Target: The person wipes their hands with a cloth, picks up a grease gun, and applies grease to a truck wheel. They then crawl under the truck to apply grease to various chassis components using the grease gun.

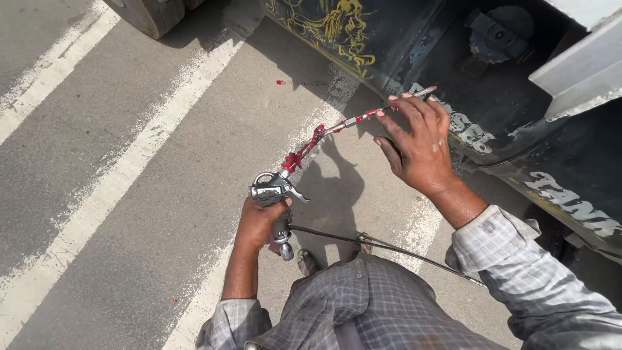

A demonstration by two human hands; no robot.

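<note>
My left hand [259, 220] grips the metal handle of a grease gun head [273, 189], a grey lever-type fitting smeared with red grease. From it a thin tube [324, 135], also coated in red grease, runs up and to the right. My right hand [418, 139] holds the far end of that tube between fingertips, near the dark side of a vehicle. A thin dark hose [389, 249] leaves the bottom of the handle and runs right, under my right forearm.
A dark vehicle body [492, 84] with yellow painted decoration fills the upper right. A tyre [152, 13] shows at the top left. White road lines [129, 175] cross the grey asphalt. My sandalled feet [308, 262] are below the hands.
</note>
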